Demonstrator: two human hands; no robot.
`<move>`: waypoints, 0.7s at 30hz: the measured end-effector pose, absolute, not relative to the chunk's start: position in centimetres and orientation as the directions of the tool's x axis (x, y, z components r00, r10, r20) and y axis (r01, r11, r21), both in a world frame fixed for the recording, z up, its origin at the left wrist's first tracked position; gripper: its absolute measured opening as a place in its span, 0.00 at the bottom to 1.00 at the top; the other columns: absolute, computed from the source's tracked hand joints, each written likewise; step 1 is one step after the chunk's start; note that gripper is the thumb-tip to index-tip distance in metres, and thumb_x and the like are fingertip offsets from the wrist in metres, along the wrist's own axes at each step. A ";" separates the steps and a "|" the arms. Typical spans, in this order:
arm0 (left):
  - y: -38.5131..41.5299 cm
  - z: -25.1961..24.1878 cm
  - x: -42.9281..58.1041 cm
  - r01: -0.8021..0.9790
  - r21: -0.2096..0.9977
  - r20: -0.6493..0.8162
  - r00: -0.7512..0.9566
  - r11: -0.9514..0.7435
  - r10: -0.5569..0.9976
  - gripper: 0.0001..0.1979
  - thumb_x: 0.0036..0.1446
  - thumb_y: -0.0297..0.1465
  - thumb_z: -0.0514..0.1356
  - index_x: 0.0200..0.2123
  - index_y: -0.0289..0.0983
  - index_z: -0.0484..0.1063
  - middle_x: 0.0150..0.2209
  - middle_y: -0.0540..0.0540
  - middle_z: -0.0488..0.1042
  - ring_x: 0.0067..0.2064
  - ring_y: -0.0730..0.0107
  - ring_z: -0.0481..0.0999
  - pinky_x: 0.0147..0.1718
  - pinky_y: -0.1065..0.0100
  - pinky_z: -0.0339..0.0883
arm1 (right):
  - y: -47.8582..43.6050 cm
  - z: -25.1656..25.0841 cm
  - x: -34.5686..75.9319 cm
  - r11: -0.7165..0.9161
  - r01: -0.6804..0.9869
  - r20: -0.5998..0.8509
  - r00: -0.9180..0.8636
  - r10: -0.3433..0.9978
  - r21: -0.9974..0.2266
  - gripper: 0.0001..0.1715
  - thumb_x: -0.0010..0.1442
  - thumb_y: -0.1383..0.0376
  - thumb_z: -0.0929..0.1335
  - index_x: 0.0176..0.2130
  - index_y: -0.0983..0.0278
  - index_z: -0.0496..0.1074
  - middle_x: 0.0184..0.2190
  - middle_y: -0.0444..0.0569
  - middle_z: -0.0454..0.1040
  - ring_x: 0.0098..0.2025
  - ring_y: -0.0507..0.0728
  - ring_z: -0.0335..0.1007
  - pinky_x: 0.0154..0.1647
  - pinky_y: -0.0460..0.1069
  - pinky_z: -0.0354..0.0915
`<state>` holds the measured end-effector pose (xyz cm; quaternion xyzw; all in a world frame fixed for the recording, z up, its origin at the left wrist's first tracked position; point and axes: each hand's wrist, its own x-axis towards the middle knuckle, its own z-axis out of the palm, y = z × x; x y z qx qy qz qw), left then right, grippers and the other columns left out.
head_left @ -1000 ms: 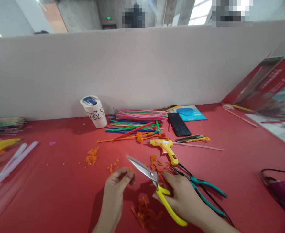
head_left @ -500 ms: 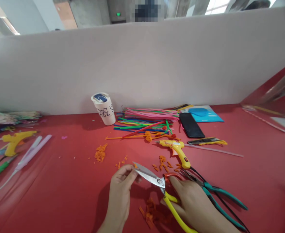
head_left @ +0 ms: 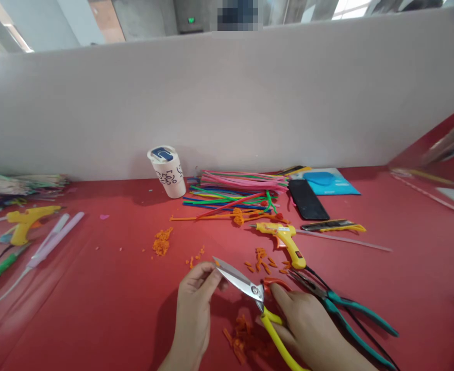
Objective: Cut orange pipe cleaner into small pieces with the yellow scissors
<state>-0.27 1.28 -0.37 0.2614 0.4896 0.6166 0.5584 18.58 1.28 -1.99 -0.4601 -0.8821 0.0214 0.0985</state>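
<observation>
My right hand [head_left: 304,314] is wrapped round the handles of a pair of scissors [head_left: 246,284], one handle orange-red and the other yellow. The blades point up and left, their tips at the fingers of my left hand [head_left: 198,293]. That hand pinches a small orange piece [head_left: 216,263], mostly hidden between fingers and blades. Below the scissors lies a heap of orange strips [head_left: 242,337]. Beyond the blades are short orange pieces [head_left: 264,260], and farther left a pile of orange crumbs [head_left: 162,242].
A yellow glue gun [head_left: 283,239] and green-handled pliers [head_left: 338,301] lie to the right. Behind are pipe cleaners [head_left: 242,181], a phone [head_left: 307,200], a utility knife [head_left: 331,225] and a white cup [head_left: 168,175]. Another glue gun [head_left: 26,221] lies at the left.
The view has shifted slightly, so everything sits a little differently in frame. Both hands and the scissors keep nearly the same pose.
</observation>
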 end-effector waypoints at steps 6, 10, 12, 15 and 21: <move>1.3 -0.5 -0.2 -0.445 0.890 -0.234 -0.267 0.096 0.935 0.02 0.45 0.27 0.61 0.25 0.35 0.71 0.23 0.51 0.70 0.25 0.76 0.66 0.27 0.73 0.60 | 1.3 -2.1 18.6 0.571 0.816 0.153 -0.555 0.818 -0.092 0.15 0.54 0.53 0.60 0.31 0.64 0.59 0.15 0.45 0.68 0.16 0.55 0.64 0.17 0.47 0.44; 1.3 -0.5 -0.2 -0.444 0.891 -0.234 -0.275 0.092 0.933 0.02 0.45 0.28 0.61 0.25 0.34 0.71 0.22 0.51 0.69 0.25 0.76 0.66 0.27 0.73 0.61 | 1.4 -2.2 18.6 0.579 0.811 0.172 -0.561 0.810 -0.083 0.15 0.54 0.54 0.61 0.31 0.64 0.60 0.15 0.45 0.67 0.15 0.55 0.63 0.17 0.47 0.43; 1.3 -0.5 -0.2 -0.435 0.896 -0.226 -0.283 0.085 0.932 0.02 0.45 0.28 0.61 0.25 0.34 0.71 0.23 0.51 0.69 0.26 0.76 0.66 0.28 0.73 0.61 | 1.3 -2.2 18.6 0.581 0.808 0.183 -0.559 0.808 -0.095 0.15 0.54 0.54 0.61 0.32 0.65 0.60 0.15 0.44 0.67 0.15 0.55 0.63 0.17 0.47 0.43; 1.0 -0.6 -0.1 -0.401 0.913 -0.215 -0.316 0.075 0.924 0.02 0.46 0.28 0.60 0.26 0.35 0.71 0.24 0.51 0.69 0.26 0.76 0.66 0.28 0.73 0.60 | 1.2 -2.1 18.5 0.578 0.808 0.189 -0.553 0.811 -0.117 0.16 0.54 0.54 0.61 0.31 0.65 0.60 0.15 0.45 0.68 0.16 0.56 0.64 0.18 0.47 0.44; 0.7 -0.8 0.0 -0.343 0.936 -0.196 -0.336 0.074 0.921 0.03 0.48 0.29 0.59 0.26 0.36 0.70 0.23 0.53 0.67 0.26 0.77 0.64 0.27 0.74 0.58 | 1.0 -1.7 18.2 0.567 0.812 0.185 -0.541 0.820 -0.136 0.15 0.54 0.55 0.61 0.31 0.65 0.60 0.16 0.46 0.68 0.18 0.56 0.64 0.18 0.47 0.46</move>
